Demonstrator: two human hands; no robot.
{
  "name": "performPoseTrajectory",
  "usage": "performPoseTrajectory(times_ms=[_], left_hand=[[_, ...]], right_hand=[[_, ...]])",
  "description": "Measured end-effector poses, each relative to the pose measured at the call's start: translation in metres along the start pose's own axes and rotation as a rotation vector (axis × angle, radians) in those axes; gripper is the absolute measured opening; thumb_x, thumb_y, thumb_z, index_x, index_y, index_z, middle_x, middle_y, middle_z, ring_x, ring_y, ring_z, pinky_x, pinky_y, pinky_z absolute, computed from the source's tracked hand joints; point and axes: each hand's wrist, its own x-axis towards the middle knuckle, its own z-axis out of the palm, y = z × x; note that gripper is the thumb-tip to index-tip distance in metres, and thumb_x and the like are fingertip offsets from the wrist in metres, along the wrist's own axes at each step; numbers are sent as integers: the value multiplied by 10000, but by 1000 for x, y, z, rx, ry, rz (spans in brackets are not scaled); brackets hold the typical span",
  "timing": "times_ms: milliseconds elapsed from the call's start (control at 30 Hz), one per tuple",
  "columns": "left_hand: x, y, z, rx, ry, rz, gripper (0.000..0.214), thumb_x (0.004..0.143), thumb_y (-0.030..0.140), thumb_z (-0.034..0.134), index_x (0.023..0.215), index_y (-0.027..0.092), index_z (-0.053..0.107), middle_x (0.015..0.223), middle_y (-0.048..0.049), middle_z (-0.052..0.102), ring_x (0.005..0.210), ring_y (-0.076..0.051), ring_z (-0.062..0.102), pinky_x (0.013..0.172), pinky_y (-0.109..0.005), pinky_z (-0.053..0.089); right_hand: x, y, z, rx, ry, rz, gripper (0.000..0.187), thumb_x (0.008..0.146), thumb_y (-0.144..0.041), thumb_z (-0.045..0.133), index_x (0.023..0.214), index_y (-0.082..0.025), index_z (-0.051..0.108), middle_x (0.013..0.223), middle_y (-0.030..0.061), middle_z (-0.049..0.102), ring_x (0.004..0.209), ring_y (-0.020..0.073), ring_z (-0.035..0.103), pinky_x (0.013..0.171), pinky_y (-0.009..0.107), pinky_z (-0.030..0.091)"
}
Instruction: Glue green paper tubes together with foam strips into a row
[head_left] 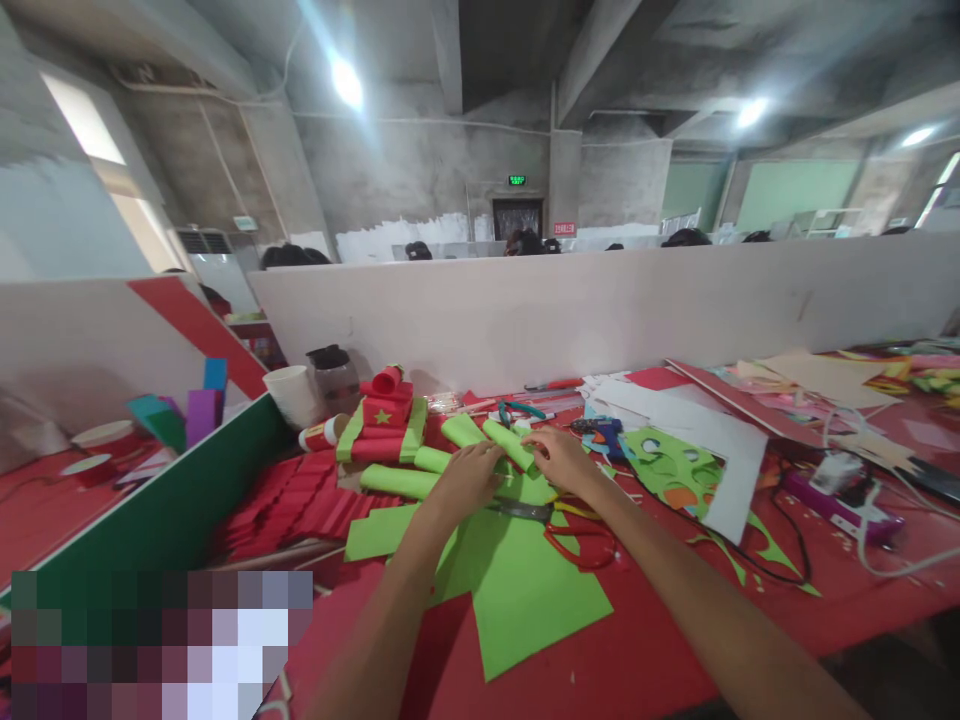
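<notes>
A rolled tube of bright green paper point(510, 446) lies between my hands over the red table. My left hand point(471, 472) has its fingers closed at the tube's left side. My right hand point(561, 460) pinches its right end with bent fingers. Other green paper rolls point(399, 483) lie just left of my left hand. Flat green sheets point(541, 598) spread out under my wrists. Scissors with red and yellow handles point(579, 546) rest on these sheets, below my right hand. Behind the rolls stands a red and green paper model point(384, 416) with a star on it.
Folded red paper strips point(300, 500) fill the left, beside a green divider point(150, 520). A white cup point(291, 392) and dark-lidded jug point(334, 376) stand behind. To the right are a blue glue gun point(609, 440), green offcuts point(667, 470), white board point(739, 490), cables and a purple power strip point(844, 510).
</notes>
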Motion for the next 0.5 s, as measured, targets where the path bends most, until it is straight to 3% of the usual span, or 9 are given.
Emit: performPoseTrajectory(times_ms=[133, 267, 500], left_hand=[[0, -2, 3, -1, 21, 26, 358, 857, 237, 547, 1213, 192, 541, 1283, -114, 564, 1185, -256, 525, 1004, -386, 398], [0, -4, 5, 6, 33, 33, 344, 852, 221, 546, 1195, 193, 546, 1273, -107, 570, 1187, -250, 522, 1007, -380, 396], [1, -5, 7, 1, 35, 30, 391, 845, 212, 539, 1235, 191, 527, 1316, -119, 539, 1208, -258, 513, 1010, -386, 404]], right_hand=[[-3, -2, 2, -15, -38, -9, 316, 846, -173, 564, 1143, -214, 663, 1106, 77, 677, 956, 207, 631, 863, 308, 445], [-8, -6, 10, -62, -70, -72, 477, 849, -372, 613, 1299, -220, 561, 1229, 114, 619, 1106, 261, 574, 917, 365, 436], [-4, -3, 10, -72, -8, -67, 385, 826, -156, 579, 1201, -233, 616, 1184, 80, 638, 1050, 224, 604, 905, 337, 442]])
